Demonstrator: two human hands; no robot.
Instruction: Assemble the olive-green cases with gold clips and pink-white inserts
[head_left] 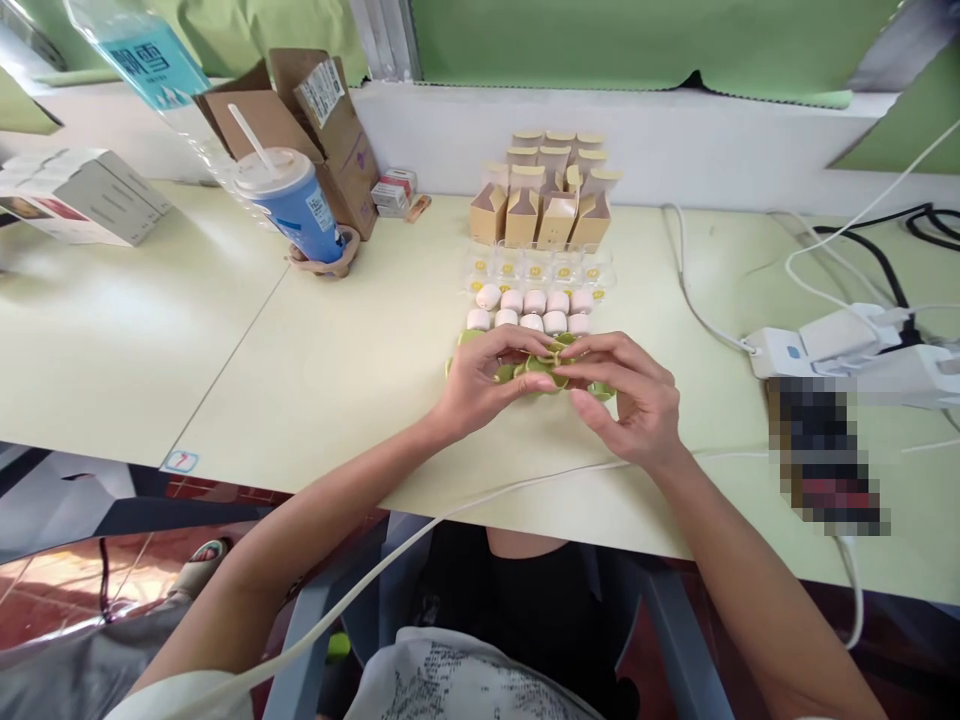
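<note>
My left hand [484, 380] and my right hand [626, 395] meet over a cluster of small green pieces [536, 368] on the pale table [337, 370]. Fingers of both hands are curled and pinched on one green piece between them. Just beyond lie two rows of small pink-white round items [531, 310]. Behind those sits a row of clear little lids with yellow dots [536, 268]. Farther back stand several small tan paper boxes [544, 190], open at the top.
A blue drink cup with a straw [292, 205] sits at the back left, in front of an open cardboard box [315, 120]. A white box [82, 195] lies far left. White cables and a power strip [832, 350] occupy the right side. A white cable [465, 500] crosses the table's front edge.
</note>
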